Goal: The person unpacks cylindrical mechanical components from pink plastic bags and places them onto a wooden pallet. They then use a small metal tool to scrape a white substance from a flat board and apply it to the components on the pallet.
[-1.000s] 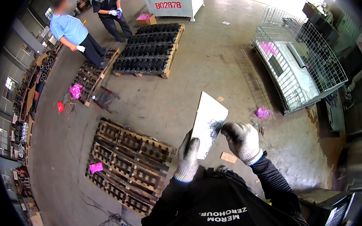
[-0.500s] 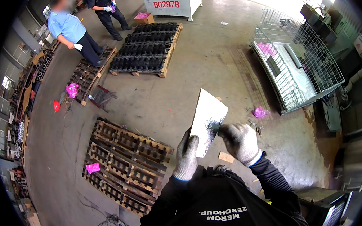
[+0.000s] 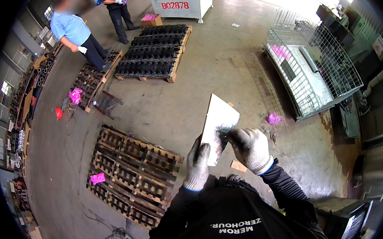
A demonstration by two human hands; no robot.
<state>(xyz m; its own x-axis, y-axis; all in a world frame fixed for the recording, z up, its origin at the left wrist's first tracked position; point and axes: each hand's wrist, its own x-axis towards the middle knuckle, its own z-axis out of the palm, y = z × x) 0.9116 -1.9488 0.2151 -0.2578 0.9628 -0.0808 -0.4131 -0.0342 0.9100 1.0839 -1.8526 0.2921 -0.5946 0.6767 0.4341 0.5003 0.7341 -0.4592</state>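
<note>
At eight o'clock, my left fingers [image 3: 205, 150] are gripping a likely light, stiff white board [image 3: 216, 122] by its edge; at four, right fingers [image 3: 234, 138] are sitting bunched, hold unclear.

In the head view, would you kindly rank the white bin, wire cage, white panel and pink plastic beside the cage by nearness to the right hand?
1. White panel: just left of the right hand.
2. Pink plastic: ahead, right.
3. Wire cage: beyond, farther right.
4. White bin: far ahead, left.

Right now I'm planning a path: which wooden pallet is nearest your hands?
The slatted pallet at lower left, bearing a pink packet; the pallet loaded with black parts and the narrow pallet lie farther.
</note>
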